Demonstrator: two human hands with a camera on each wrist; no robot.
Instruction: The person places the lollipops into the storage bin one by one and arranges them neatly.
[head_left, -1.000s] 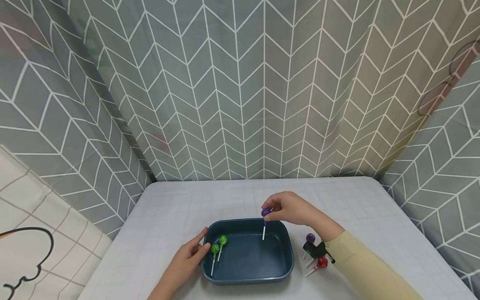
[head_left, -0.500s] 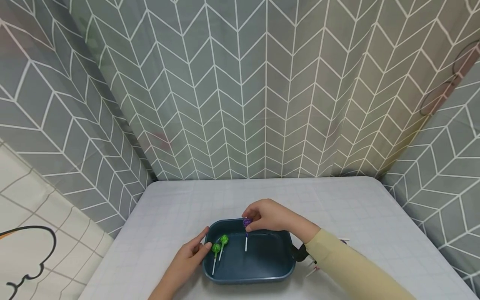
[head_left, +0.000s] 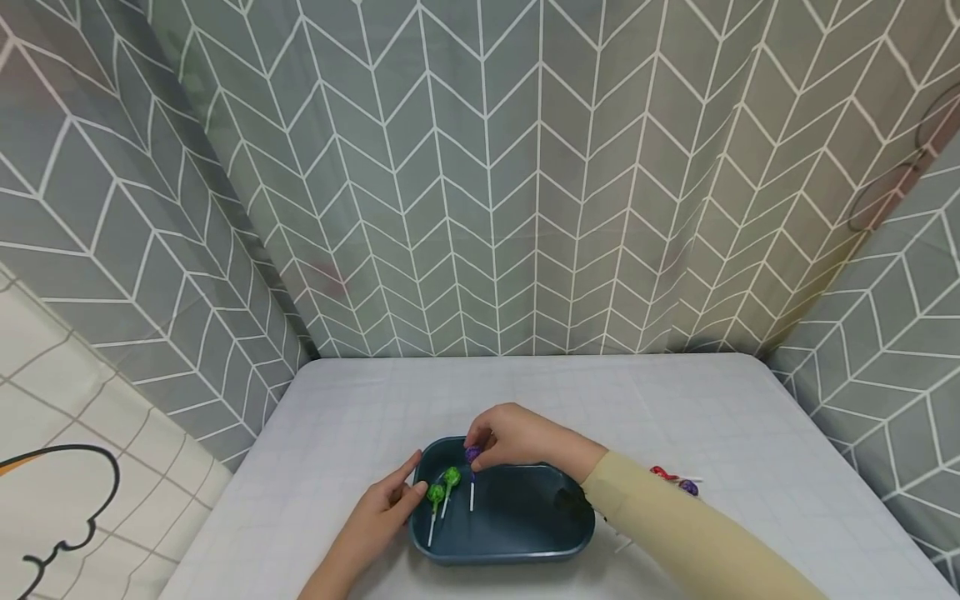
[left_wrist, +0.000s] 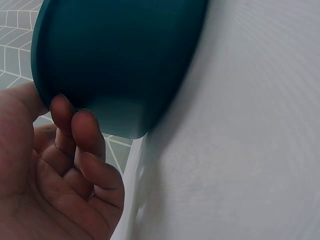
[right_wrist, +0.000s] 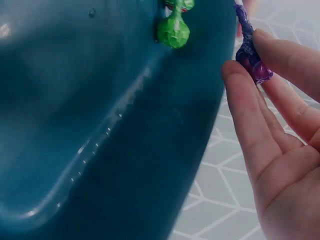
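Observation:
My right hand (head_left: 510, 435) pinches a purple-wrapped lollipop (head_left: 472, 454) by its candy end, over the far left part of a dark blue tray (head_left: 502, 557). Its white stick points down toward the tray floor. In the right wrist view the thumb and fingers close on the purple wrapper (right_wrist: 257, 69). Two green lollipops (head_left: 436, 493) lie side by side in the tray's left end, sticks toward me. My left hand (head_left: 375, 521) holds the tray's left rim. From the left wrist, the thumb goes over the rim and the curled fingers (left_wrist: 89, 132) meet the outer wall.
On the white table (head_left: 360, 392), right of the tray, lie a red lollipop (head_left: 663, 472) and a purple lollipop (head_left: 688, 487), partly behind the right sleeve (head_left: 675, 525). A white stick shows below the sleeve. A patterned grey curtain (head_left: 510, 208) hangs behind the table.
My right hand has carried the purple lollipop leftward and slightly lower, from the tray's right side to beside the green ones. The left hand stays on the rim.

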